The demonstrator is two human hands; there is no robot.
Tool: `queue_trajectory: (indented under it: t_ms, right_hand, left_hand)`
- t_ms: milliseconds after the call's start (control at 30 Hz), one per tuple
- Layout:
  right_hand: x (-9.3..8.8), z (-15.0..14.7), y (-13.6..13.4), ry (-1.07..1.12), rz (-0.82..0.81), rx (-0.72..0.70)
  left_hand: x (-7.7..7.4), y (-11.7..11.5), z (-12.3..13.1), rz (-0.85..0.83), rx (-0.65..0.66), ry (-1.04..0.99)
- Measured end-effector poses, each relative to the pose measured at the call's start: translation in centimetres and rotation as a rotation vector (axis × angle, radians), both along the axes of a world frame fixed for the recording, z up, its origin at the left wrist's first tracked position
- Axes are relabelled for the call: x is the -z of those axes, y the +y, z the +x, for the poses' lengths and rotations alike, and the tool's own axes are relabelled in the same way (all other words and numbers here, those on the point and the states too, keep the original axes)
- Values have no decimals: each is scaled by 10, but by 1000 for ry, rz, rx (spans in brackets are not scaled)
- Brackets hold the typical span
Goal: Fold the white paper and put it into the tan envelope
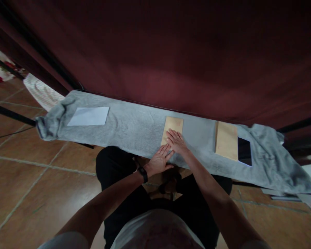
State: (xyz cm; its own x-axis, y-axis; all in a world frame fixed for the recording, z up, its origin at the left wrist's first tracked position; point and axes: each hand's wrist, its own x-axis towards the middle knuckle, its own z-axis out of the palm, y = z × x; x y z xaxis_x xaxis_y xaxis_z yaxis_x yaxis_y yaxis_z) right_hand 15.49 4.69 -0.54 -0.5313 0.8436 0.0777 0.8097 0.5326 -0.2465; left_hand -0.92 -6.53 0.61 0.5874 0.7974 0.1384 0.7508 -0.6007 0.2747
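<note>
A tan envelope (pixel 174 123) lies flat on the grey cloth, in front of me. My right hand (pixel 176 141) rests palm down on its lower right part, fingers stretched out. At the envelope's near edge is my left hand (pixel 160 161), fingers spread, with the fingertips touching or close to the paper; a dark band circles that wrist. The two hands meet or nearly meet at the envelope's lower corner. Neither hand is closed on anything.
Grey cloth (pixel 134 128) covers the long narrow surface. White paper (pixel 89 116) lies at the left. To the right are a stack of tan envelopes (pixel 226 141) and a dark-screened phone or tablet (pixel 245 151). A dark red curtain (pixel 171 76) hangs behind.
</note>
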Motion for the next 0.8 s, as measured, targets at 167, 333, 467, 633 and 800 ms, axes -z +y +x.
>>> queue_trajectory:
  t_ms: [167, 333, 467, 633, 800]
  right_hand:
    - [1, -10, 33, -8, 58, 126]
    - [-2, -20, 61, -5, 89, 300]
    - [-3, -22, 68, 1, 89, 363]
    - [-3, -15, 57, -7, 26, 248]
    - [-4, -9, 35, -5, -41, 165]
  left_hand:
    - [-1, 1, 0, 29, -7, 18]
    - [-2, 1, 0, 61, -15, 20]
    - [-3, 1, -1, 79, -16, 46]
    - [-2, 3, -3, 100, -1, 84]
    - [2, 4, -3, 130, -2, 83]
